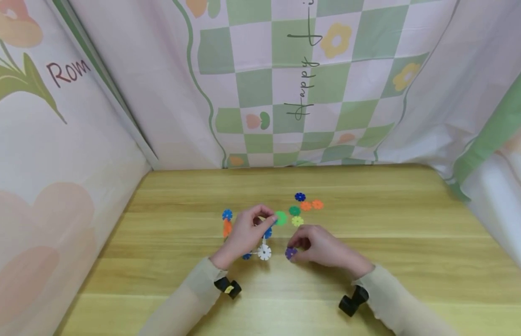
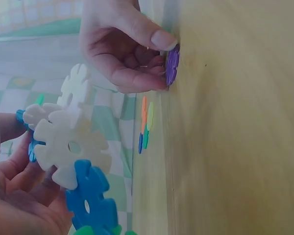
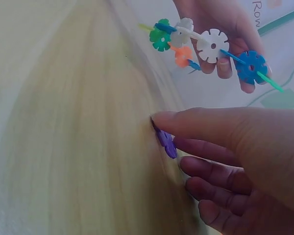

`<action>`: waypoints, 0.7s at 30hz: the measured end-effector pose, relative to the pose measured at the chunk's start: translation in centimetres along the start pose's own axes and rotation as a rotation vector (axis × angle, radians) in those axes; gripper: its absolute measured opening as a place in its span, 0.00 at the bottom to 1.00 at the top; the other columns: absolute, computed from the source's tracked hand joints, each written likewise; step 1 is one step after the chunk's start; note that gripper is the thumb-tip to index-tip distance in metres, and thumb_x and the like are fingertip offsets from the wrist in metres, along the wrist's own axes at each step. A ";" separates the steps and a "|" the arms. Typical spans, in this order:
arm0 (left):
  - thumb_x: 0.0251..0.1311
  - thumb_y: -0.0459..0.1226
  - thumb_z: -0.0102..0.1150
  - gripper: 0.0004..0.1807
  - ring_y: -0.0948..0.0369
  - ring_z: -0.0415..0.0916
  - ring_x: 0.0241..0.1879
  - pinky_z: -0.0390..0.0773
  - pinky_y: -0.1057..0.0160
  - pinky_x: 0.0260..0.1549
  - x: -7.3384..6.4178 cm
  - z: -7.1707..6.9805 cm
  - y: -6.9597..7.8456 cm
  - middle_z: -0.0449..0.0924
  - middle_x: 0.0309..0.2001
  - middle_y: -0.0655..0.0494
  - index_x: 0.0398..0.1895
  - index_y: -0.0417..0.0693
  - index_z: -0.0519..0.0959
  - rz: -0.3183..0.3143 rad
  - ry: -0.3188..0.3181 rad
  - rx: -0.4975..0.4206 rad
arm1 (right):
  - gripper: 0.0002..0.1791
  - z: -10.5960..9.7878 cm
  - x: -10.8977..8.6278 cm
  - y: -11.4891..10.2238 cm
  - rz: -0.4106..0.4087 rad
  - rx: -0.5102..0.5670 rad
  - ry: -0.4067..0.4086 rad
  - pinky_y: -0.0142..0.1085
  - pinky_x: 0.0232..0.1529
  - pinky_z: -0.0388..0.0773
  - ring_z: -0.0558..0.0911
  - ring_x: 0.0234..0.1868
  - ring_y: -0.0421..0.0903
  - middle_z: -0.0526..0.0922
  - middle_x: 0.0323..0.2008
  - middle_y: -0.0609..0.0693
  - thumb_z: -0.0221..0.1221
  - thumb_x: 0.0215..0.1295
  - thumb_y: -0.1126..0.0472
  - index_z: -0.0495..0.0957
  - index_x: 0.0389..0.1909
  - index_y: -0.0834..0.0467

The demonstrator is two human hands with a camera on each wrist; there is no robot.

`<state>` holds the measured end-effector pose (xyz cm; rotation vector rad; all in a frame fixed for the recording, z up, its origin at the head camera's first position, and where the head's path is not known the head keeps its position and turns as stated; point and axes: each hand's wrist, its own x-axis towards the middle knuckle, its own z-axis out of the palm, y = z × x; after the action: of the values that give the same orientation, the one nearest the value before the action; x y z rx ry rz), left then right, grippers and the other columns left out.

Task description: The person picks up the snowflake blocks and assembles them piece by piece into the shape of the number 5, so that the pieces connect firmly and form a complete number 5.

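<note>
Along the nine o'clock side of the head view, a pale cloth (image 1: 29, 144) with a flower print and the letters "Rom" hangs beside the desk (image 1: 180, 196). Further right comes a chain (image 3: 208, 45) of linked snowflake discs, a blue disc (image 1: 227, 214) and an orange disc (image 1: 227, 227) showing at its left end. The left hand (image 1: 247, 229) pinches the chain between thumb and forefinger, next to its bright green disc (image 1: 282, 218); a white disc (image 1: 264, 254) shows at that hand's five o'clock. Straight toward three o'clock from the white disc is a purple disc (image 1: 291, 253), tilted close over the desk; whether it touches cannot be told. Between its twelve and one o'clock lie a dark green disc (image 1: 294, 211), a yellow disc (image 1: 297, 221), a dark blue disc (image 1: 300, 197) and two loose orange discs (image 1: 317, 204). Rightmost, the right hand (image 1: 322, 245) grips the purple disc between thumb and fingers.
</note>
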<state>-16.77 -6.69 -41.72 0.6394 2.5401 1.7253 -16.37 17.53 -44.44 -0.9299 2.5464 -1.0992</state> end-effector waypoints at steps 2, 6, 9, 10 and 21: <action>0.74 0.44 0.58 0.08 0.61 0.77 0.33 0.78 0.63 0.33 0.0 0.0 0.0 0.82 0.39 0.63 0.44 0.51 0.82 0.000 0.003 0.002 | 0.11 0.0 0.0 0.0 0.000 -0.006 -0.003 0.36 0.37 0.78 0.78 0.36 0.44 0.82 0.35 0.43 0.76 0.57 0.58 0.87 0.39 0.53; 0.74 0.44 0.58 0.08 0.60 0.77 0.33 0.78 0.62 0.33 0.0 0.0 0.1 0.82 0.39 0.63 0.44 0.52 0.82 -0.004 0.003 0.010 | 0.10 0.0 0.1 0.1 0.010 -0.003 -0.003 0.35 0.35 0.77 0.77 0.34 0.44 0.81 0.34 0.43 0.76 0.56 0.58 0.85 0.37 0.52; 0.74 0.44 0.59 0.07 0.60 0.77 0.33 0.78 0.62 0.33 0.0 0.0 0.0 0.82 0.39 0.64 0.44 0.53 0.82 -0.012 0.004 0.020 | 0.11 0.1 0.1 0.2 0.016 0.015 -0.008 0.35 0.34 0.77 0.77 0.33 0.43 0.82 0.33 0.43 0.76 0.56 0.59 0.83 0.37 0.52; 0.74 0.44 0.59 0.06 0.60 0.77 0.33 0.78 0.62 0.32 0.0 0.0 0.0 0.82 0.39 0.64 0.44 0.54 0.82 -0.017 0.004 0.024 | 0.12 0.0 0.1 0.2 0.018 0.026 -0.011 0.35 0.33 0.78 0.77 0.32 0.43 0.82 0.33 0.43 0.76 0.56 0.60 0.83 0.37 0.52; 0.74 0.43 0.59 0.06 0.61 0.78 0.33 0.79 0.61 0.35 0.0 0.0 -0.1 0.82 0.40 0.65 0.44 0.53 0.82 -0.011 0.007 0.036 | 0.09 -0.8 -0.1 0.6 0.055 0.112 0.010 0.37 0.35 0.81 0.82 0.35 0.43 0.85 0.34 0.42 0.70 0.63 0.65 0.82 0.41 0.52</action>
<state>-16.80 -6.71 -41.79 0.6203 2.5803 1.6847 -16.91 18.37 -44.28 -0.8239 2.4730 -1.2192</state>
